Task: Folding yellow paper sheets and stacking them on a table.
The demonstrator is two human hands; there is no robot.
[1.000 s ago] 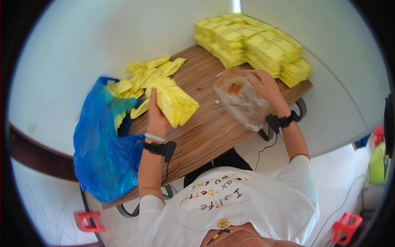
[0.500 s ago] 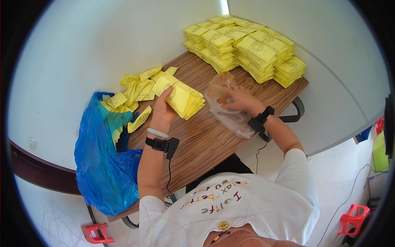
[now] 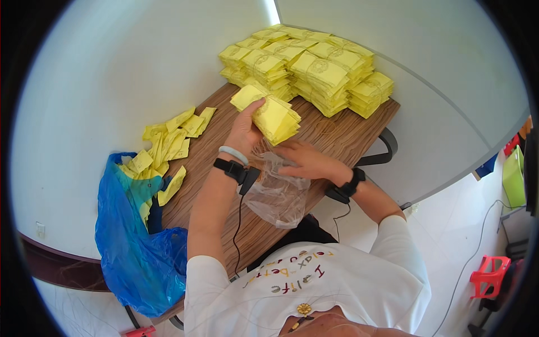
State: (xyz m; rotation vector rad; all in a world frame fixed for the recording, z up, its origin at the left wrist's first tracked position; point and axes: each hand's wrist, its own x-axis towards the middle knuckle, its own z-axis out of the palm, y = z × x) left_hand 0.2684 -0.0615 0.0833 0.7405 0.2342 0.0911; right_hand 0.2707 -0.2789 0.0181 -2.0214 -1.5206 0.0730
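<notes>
My left hand (image 3: pixel 245 130) is closed round a bundle of yellow paper packets (image 3: pixel 275 119), its thumb lying across the top. The bundle is held tilted above the table, in front of a large stack. Just below it, my right hand (image 3: pixel 310 162) reaches leftward with its fingers stretched out, over a clear plastic bag (image 3: pixel 281 196). The bag lies crumpled on the near part of the table, and its near end hangs at the edge. Some of the right fingertips are partly hidden by the bundle, and nothing can be made out in them.
Tied bundles of yellow packets form a tall stack (image 3: pixel 320 70) at the table's far end. Loose yellow packets (image 3: pixel 168 137) spill from a blue plastic bag (image 3: pixel 137 236) on the left. A thin loop (image 3: pixel 325 128) lies before the stack. Cables hang from both wrists.
My right hand has come out of the clear bag and moved left, close under the bundle. The bag now lies nearer to me and further left. My left hand still holds the packets.
</notes>
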